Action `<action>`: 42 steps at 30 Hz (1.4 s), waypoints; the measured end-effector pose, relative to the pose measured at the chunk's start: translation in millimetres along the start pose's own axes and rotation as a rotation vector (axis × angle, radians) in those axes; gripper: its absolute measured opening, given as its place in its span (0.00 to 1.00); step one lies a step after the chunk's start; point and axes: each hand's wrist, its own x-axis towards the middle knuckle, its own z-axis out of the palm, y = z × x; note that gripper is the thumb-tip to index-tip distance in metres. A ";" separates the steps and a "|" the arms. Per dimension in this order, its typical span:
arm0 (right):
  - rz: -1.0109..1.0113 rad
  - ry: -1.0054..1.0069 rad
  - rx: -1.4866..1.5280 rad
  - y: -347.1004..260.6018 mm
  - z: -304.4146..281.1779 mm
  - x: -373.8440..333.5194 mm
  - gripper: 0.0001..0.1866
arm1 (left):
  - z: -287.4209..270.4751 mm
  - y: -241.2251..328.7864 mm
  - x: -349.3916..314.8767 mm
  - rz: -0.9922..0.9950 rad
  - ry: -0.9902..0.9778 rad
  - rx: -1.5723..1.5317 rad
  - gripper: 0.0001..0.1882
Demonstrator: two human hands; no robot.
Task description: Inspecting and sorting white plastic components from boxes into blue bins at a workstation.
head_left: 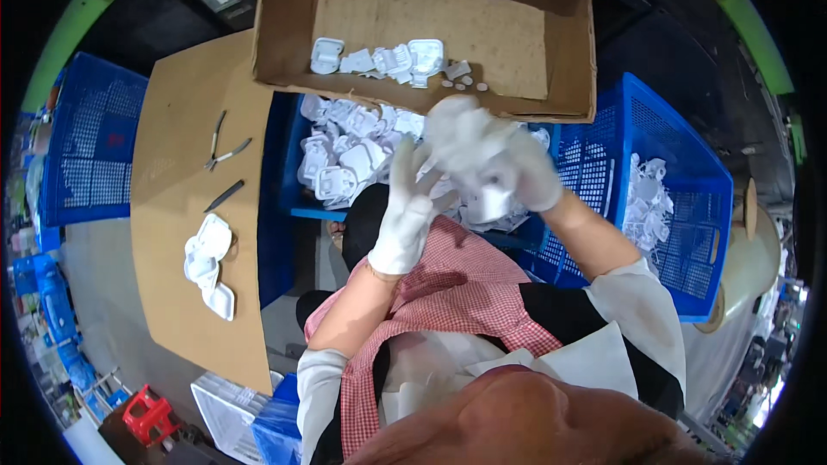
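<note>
White gloves cover both my hands. My left hand (405, 220) is raised above my lap, its fingers apart and nothing seen in them. To its right, my right hand (536, 176) grips a cluster of white plastic parts (469, 138), smeared by motion; how many pieces it holds I cannot tell. Below and behind both hands, a blue crate (295, 168) is heaped with white moulded plastic parts (353, 159). Just beyond the hands, an open cardboard box (431, 9) has several more white parts (392, 60) and small round pieces (465, 80) along its near side.
At left, a cardboard-topped table (172, 120) bears nippers (226, 151), a dark slim tool (224, 196) and several white parts (207, 263). On the right, another blue crate (689, 232) contains white pieces (646, 202). A blue crate (90, 146) stands far left; a red stool (148, 415), lower left.
</note>
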 end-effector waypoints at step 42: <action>0.092 1.251 -0.864 -3.9 -216.2 -152.3 0.20 | 22.2 -24.4 127.1 -0.031 -0.280 -0.169 0.35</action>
